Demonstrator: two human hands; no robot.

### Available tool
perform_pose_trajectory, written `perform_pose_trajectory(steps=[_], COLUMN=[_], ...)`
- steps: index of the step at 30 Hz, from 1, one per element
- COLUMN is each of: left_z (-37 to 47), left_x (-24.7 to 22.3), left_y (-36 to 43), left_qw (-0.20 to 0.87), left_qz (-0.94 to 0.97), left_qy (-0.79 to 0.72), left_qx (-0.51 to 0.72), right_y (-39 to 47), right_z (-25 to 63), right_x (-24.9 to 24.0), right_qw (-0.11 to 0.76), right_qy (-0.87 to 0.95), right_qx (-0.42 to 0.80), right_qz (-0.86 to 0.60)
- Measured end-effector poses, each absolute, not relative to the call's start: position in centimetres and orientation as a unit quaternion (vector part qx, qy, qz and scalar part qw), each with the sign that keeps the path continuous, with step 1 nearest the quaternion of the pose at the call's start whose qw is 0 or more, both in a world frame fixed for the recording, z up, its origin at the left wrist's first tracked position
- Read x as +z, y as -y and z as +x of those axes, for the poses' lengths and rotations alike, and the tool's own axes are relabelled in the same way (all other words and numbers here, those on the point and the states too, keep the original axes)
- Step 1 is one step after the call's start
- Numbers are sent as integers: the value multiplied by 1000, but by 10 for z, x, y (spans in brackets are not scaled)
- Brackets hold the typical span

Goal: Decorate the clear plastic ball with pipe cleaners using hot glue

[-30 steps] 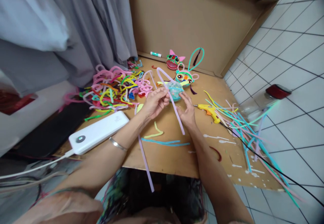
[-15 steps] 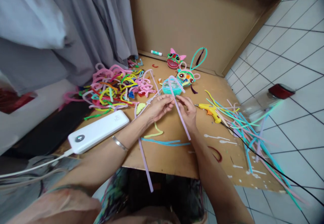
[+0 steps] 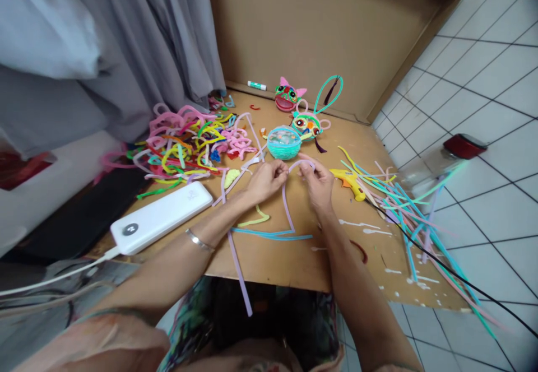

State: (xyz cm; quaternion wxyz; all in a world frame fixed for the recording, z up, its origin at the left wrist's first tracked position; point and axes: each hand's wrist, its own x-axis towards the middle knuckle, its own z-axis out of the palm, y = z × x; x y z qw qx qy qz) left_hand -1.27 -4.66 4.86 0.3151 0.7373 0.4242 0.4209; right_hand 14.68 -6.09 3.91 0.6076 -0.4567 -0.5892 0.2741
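Note:
Between my two hands runs a bent lilac pipe cleaner (image 3: 286, 204), curved at the top with one long end hanging toward the board. My left hand (image 3: 269, 180) pinches it near the bend. The fingers of my right hand (image 3: 316, 184) are closed on its curled end. Just beyond my fingertips sits a round turquoise coiled bowl shape (image 3: 284, 147). Behind that stands a turquoise animal head (image 3: 308, 126) with pink loop ears and a hanging loop. Below my hands lie blue pipe cleaners (image 3: 269, 233) and a bent pale yellow one (image 3: 257, 219).
A tangled heap of coloured pipe cleaners (image 3: 189, 142) is at the left, behind a white power bank (image 3: 162, 218). At the right are a yellow glue gun (image 3: 351, 181) and straight pipe cleaners (image 3: 409, 215). A glue stick (image 3: 256, 85) and a red-mouthed head (image 3: 288, 96) stand at the back.
The lilac pipe cleaner's tall loop has come down into a lower curve between my hands. My right hand has turned and moved slightly right; the turquoise bowl shape is now uncovered.

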Motion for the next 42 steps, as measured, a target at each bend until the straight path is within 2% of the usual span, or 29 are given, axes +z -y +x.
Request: perform_pose_trajectory(steps=[4, 7, 11, 18, 20, 22, 25, 28, 42], left_z=[-16, -19, -22, -26, -25, -26, -29, -33, -49], left_x=[46, 44, 43, 53, 53, 53, 52, 52, 46], left_y=[42, 36, 28, 15, 13, 12, 12, 13, 11], left_qw=[260, 261, 337, 478, 507, 518, 491, 436, 169], left_qz=[738, 714, 641, 438, 401, 387, 418, 477, 651], left_qy=[-439, -452, -454, -417, -406, -402, -400, -402, -436], left_qx=[443, 467, 519, 637, 646, 648, 651, 649, 597], right_y=[65, 69, 73, 70, 69, 70, 73, 75, 71], right_z=[147, 145, 142, 133, 131, 131, 133, 136, 143], right_x=[41, 45, 48, 29, 25, 27, 36, 46, 45], right_qw=[601, 596, 575, 488, 484, 470, 422, 401, 373], right_qy=[565, 571, 599, 615, 582, 530, 451, 410, 406], right_qx=[266, 247, 260, 319, 373, 477, 625, 681, 708], right_qz=[-499, -508, -493, -531, -536, -520, -478, -455, -440])
